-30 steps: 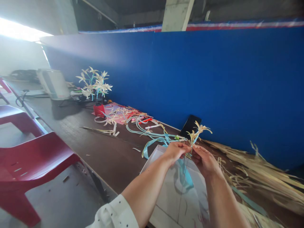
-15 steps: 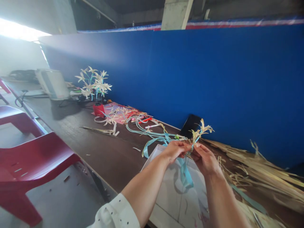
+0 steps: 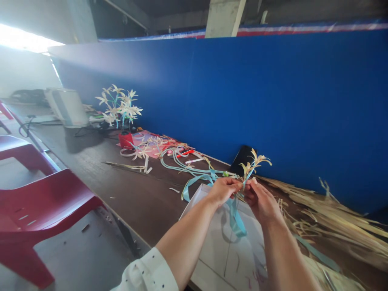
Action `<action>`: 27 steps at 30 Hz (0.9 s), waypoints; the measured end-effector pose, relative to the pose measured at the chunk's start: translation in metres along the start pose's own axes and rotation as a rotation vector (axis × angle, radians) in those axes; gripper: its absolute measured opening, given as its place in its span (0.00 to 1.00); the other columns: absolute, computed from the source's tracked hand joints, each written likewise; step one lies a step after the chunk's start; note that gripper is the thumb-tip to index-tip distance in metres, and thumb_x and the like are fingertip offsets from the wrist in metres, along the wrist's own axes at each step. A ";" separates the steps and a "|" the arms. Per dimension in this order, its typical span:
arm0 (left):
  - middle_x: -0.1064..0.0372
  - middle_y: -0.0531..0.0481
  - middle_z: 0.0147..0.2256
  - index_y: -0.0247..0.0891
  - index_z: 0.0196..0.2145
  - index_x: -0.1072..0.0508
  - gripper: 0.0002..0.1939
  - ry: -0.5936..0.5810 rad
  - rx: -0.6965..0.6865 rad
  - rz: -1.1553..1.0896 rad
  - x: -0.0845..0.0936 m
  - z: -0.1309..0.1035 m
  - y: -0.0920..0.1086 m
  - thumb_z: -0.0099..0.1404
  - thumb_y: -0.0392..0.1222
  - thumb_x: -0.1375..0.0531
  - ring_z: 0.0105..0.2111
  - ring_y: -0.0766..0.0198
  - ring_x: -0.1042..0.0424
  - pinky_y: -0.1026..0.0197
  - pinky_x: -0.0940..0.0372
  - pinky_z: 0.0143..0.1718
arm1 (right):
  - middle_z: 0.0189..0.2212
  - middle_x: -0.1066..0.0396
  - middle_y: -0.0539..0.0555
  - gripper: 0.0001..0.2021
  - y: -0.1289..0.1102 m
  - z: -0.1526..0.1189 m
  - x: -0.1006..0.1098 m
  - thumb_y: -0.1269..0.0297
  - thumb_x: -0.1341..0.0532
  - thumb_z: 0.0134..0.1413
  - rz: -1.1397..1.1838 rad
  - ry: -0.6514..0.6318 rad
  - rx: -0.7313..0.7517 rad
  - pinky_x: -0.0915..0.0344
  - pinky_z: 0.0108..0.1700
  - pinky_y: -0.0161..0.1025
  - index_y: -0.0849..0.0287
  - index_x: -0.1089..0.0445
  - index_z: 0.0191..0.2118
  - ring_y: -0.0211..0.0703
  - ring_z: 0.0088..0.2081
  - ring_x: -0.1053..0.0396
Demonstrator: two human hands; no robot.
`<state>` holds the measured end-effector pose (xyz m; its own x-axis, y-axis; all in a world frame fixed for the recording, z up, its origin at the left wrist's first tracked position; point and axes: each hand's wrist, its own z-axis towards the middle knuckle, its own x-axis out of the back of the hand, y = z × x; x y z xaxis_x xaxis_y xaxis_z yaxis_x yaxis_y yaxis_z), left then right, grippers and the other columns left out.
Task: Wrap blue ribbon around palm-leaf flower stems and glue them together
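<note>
Between my two hands stands a pale handmade flower (image 3: pixel 254 163) with a light-blue wrapped stem. My left hand (image 3: pixel 222 190) pinches the stem from the left. At the same spot my right hand (image 3: pixel 261 199) has its thumb and fingers pressed together on the stem; I cannot tell whether it also grips ribbon. A light-blue ribbon (image 3: pixel 237 220) hangs from beneath my hands over a shallow white box (image 3: pixel 222 258). Thin wire-like stems reach down toward the box.
Dried straw-coloured leaf strips (image 3: pixel 330 210) lie right of the box. Looped pale-blue cords (image 3: pixel 178 163), a black object (image 3: pixel 241 159) and a red pot (image 3: pixel 125 140) of similar flowers (image 3: pixel 121 107) stand or lie along the blue partition (image 3: pixel 273 93). Red chairs (image 3: pixel 51 202) line the left side.
The flower has shifted slightly left and up, turning a little. My right hand's fingers have changed position on the stem. The hanging ribbon has moved slightly.
</note>
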<state>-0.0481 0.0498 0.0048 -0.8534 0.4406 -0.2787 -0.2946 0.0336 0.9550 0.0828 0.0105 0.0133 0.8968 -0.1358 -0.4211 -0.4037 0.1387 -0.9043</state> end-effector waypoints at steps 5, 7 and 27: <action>0.41 0.55 0.20 0.31 0.26 0.28 0.19 0.016 -0.009 0.062 -0.001 0.000 0.001 0.49 0.54 0.37 0.19 0.74 0.44 0.67 0.47 0.21 | 0.22 0.41 0.47 0.10 0.002 -0.001 0.001 0.60 0.31 0.43 -0.046 0.003 0.030 0.48 0.18 0.26 0.60 0.28 0.28 0.28 0.20 0.50; 0.41 0.56 0.19 0.32 0.27 0.28 0.19 0.018 -0.011 0.090 -0.001 0.000 0.000 0.50 0.54 0.38 0.19 0.74 0.45 0.67 0.48 0.21 | 0.21 0.42 0.46 0.10 0.002 -0.001 0.002 0.60 0.31 0.43 -0.049 -0.008 0.029 0.47 0.19 0.26 0.60 0.28 0.27 0.28 0.21 0.50; 0.31 0.52 0.25 0.33 0.28 0.25 0.12 0.086 -0.170 0.376 -0.001 -0.002 0.001 0.56 0.46 0.41 0.27 0.69 0.35 0.67 0.42 0.31 | 0.18 0.46 0.46 0.11 0.002 0.000 0.001 0.60 0.29 0.38 -0.129 0.035 0.021 0.51 0.19 0.28 0.60 0.28 0.27 0.30 0.20 0.52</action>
<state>-0.0480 0.0472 0.0056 -0.9456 0.3173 0.0723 -0.0161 -0.2674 0.9635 0.0832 0.0110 0.0115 0.9340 -0.1879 -0.3037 -0.2811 0.1380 -0.9497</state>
